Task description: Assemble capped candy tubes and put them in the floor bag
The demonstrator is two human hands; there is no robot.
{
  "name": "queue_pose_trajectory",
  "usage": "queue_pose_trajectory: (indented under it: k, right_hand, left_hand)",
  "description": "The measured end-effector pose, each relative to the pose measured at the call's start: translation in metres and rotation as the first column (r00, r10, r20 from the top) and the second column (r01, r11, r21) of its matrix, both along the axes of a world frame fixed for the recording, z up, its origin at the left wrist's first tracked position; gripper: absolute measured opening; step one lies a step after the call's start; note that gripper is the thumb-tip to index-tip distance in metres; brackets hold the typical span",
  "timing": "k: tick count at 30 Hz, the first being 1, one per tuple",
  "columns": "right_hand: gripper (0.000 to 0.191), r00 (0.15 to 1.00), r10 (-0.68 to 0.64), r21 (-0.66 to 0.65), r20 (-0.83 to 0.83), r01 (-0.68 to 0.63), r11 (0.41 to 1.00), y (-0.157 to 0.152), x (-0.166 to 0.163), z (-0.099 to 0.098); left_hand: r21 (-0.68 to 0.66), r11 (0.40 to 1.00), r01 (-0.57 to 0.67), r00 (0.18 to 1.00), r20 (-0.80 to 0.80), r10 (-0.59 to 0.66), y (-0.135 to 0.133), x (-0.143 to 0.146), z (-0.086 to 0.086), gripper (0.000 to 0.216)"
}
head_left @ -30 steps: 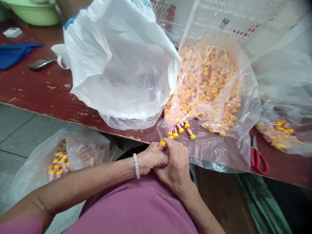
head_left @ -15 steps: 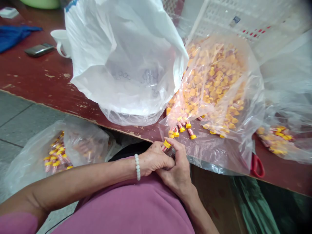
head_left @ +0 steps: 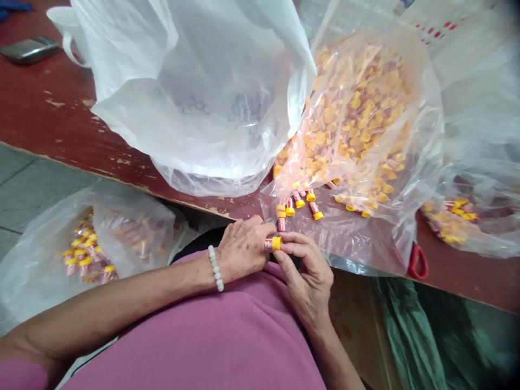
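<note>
A small red-and-white printed tube with a yellow cap [head_left: 273, 244] lies sideways between my two hands, in front of my body. My left hand [head_left: 246, 246], with a pale bead bracelet at its wrist, is closed around the tube's printed end. From the other side, my right hand [head_left: 306, 265] pinches the yellow cap between thumb and fingers. Just beyond them, several loose capped tubes [head_left: 314, 210] lie at the mouth of a clear bag full of yellow-capped tubes [head_left: 357, 135].
A large white bag [head_left: 195, 141] with clear pieces inside stands open on the red table [head_left: 49, 124]. Lower left is a bag of capped tubes [head_left: 87, 252]; another small bag [head_left: 459, 216] lies right. Red scissor handles [head_left: 417, 261], a phone [head_left: 30, 50] and a white cup [head_left: 73, 32] are around.
My hands, earlier overlapping with the tube tilted up, have moved apart slightly. The tube now lies level, and my right fingers have come onto its cap. The whole view has shifted a little.
</note>
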State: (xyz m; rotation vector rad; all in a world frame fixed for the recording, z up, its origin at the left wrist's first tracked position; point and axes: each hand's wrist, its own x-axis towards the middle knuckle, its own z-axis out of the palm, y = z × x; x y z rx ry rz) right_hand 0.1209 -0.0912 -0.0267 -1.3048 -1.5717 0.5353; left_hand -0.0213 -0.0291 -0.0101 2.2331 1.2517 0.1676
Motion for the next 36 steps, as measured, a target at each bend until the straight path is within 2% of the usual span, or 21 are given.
queue_pose_trajectory:
  k: [4,7,10,14,20,24,27,30,33,36]
  right_hand:
    - [0.014,0.999,0.027,-0.043,-0.036,-0.029,0.999,-0.003,0.0,-0.001]
    - [0.014,1.0,0.026,-0.025,0.008,-0.026,0.999,-0.005,0.0,0.0]
    - [0.017,0.996,0.013,0.038,0.09,-0.016,0.999,-0.006,0.0,0.002]
    - [0.018,0.989,0.064,0.063,0.137,-0.073,0.995,-0.006,0.001,0.005]
    - [0.021,0.965,0.089,0.139,0.249,-0.126,0.982,-0.006,0.0,0.007]
    - [0.02,0.98,0.074,0.115,0.185,-0.097,0.989,-0.003,0.0,0.003]
    - [0.029,0.99,0.081,0.052,0.115,-0.088,0.995,0.0,0.002,0.0]
    - [0.038,0.976,0.141,0.004,0.166,-0.143,0.99,0.001,0.005,0.001]
    - [0.034,0.967,0.167,0.018,0.195,-0.174,0.985,0.003,0.005,0.004]
    - [0.031,0.97,0.137,0.044,0.202,-0.149,0.988,0.005,0.004,0.005]
  left_hand:
    - [0.101,0.995,0.013,0.993,-0.121,-0.001,-0.002,-0.002,0.004,0.02]
    - [0.136,0.991,0.011,0.988,-0.155,0.011,-0.003,-0.002,0.004,0.02]
    - [0.087,0.996,0.032,0.993,-0.117,-0.021,-0.002,-0.002,0.002,0.017]
    - [-0.014,0.994,0.107,0.994,-0.015,-0.107,-0.001,-0.004,-0.003,0.011]
    - [-0.028,0.991,0.128,0.992,0.0,-0.128,0.003,-0.004,-0.008,0.01]
    - [-0.067,0.988,0.141,0.988,0.075,-0.136,0.006,-0.005,-0.007,0.011]
    - [-0.075,0.986,0.148,0.983,0.124,-0.138,0.007,-0.008,-0.006,0.016]
    - [-0.105,0.982,0.158,0.972,0.189,-0.136,0.008,-0.009,-0.006,0.02]
    - [-0.151,0.977,0.147,0.972,0.206,-0.115,0.007,-0.009,-0.006,0.013]
    - [-0.194,0.971,0.137,0.973,0.213,-0.095,0.006,-0.007,-0.009,0.01]
